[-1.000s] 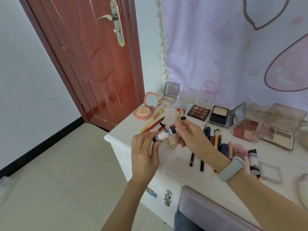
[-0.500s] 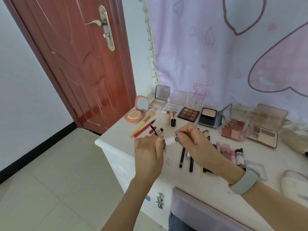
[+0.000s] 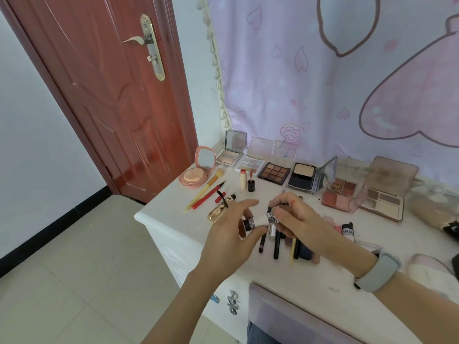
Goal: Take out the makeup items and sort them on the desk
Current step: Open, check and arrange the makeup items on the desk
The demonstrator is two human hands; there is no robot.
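Hands work over the desk [image 3: 323,281] front: left hand [image 3: 231,234] curls round a dark cap [image 3: 249,223], right hand [image 3: 295,217] pinches its silver tube [image 3: 271,218] — apparently pulled apart for checking. Palettes [image 3: 274,171] line the back, pencils [image 3: 277,240] the front — sorted by type.

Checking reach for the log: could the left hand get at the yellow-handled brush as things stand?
Probably yes. The brush lies in the open on the desk, just beyond the left hand, with nothing on top of it. But that hand already holds a small cap.
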